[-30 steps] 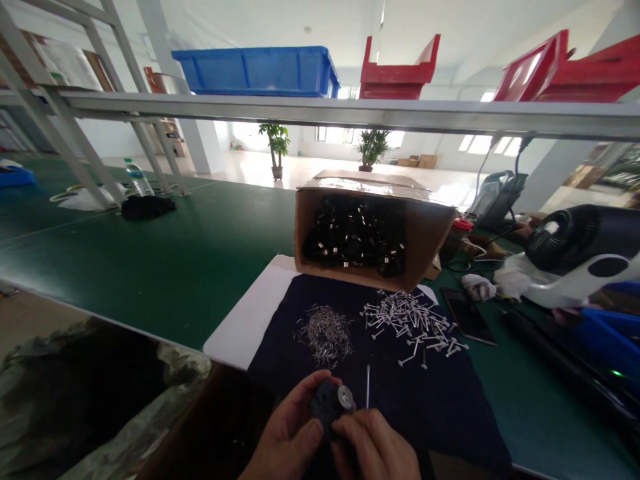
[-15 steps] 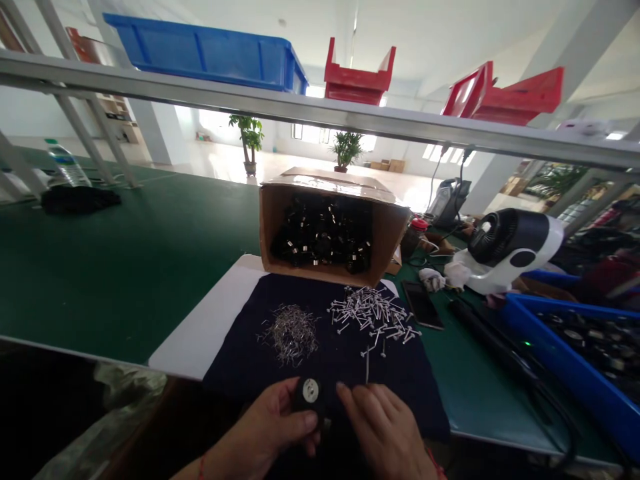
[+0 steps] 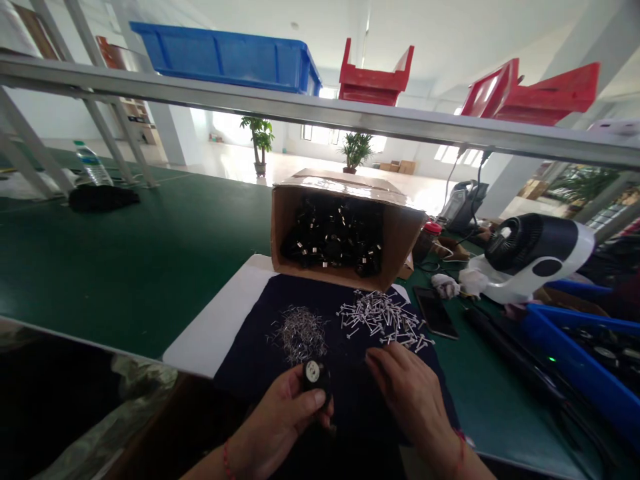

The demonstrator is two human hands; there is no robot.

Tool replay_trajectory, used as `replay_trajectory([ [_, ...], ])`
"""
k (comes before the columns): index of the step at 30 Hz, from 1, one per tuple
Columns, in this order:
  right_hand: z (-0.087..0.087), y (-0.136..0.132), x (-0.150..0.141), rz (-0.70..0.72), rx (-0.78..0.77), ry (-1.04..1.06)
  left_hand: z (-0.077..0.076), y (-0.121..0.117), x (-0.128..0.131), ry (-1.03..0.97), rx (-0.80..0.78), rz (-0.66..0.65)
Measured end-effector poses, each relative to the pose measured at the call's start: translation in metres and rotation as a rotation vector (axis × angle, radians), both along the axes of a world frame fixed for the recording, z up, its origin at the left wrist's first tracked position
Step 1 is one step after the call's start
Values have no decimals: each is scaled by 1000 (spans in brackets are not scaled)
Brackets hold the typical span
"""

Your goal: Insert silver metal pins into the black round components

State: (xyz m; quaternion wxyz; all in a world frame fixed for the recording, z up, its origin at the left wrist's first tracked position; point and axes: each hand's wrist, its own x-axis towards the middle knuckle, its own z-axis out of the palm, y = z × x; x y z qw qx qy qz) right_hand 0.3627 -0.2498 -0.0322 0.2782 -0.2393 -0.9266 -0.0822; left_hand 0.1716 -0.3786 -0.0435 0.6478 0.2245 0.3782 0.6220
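Observation:
My left hand [image 3: 293, 407] grips a small black part with a pale round face [image 3: 313, 372], its thumb across the front. Over the dark blue cloth [image 3: 350, 393], my right hand [image 3: 407, 383] is curled with its fingers together, at the near edge of a pile of flat-headed metal pins [image 3: 377, 317]. Whatever its fingertips hold, if anything, is hidden. Just beyond the black part lies a heap of thin bent wire pieces [image 3: 303, 333]. Behind both piles a cardboard box [image 3: 400, 257] lies with its opening toward me, holding many black parts with shiny metal bits [image 3: 335, 240].
A phone [image 3: 436, 313], a white and black fan [image 3: 537, 257] and a blue bin [image 3: 560, 340] of parts stand on the right. Overhead, a shelf [image 3: 280, 113] carries a blue tub [image 3: 225, 60] and red bins [image 3: 375, 80]. A water bottle [image 3: 93, 165] stands far left.
My right hand has moved away from the black part, forward and right to the pins. My left hand still holds the part, slightly higher. The whole view has shifted a little.

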Motion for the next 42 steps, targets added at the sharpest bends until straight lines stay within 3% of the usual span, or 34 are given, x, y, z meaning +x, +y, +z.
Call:
replay_trajectory([
  [3,-2,-19,-10,47,-456,402,-6,3,1,-134,79,-1],
  [5,-4,-31,-18,74,-592,526,-10,3,1,-187,118,-3],
  [12,-8,-52,-31,121,-719,701,-6,1,2,-200,134,-1],
  [19,-19,-55,-29,115,-908,667,-2,0,1,-147,131,-43],
  [22,-22,-52,-29,200,-848,606,1,2,-4,-97,107,-77],
  [29,-38,-39,-32,192,-370,256,10,24,-20,111,-18,-171],
  [33,-50,-35,-30,211,-373,147,8,38,-23,212,-102,-261],
  [35,-47,-33,-26,238,-505,175,7,42,-23,254,-124,-303],
  [37,-36,-30,-21,208,-741,286,7,45,-22,282,-135,-334],
  [42,7,-23,-27,3,-1467,908,12,48,-21,332,-134,-398],
])
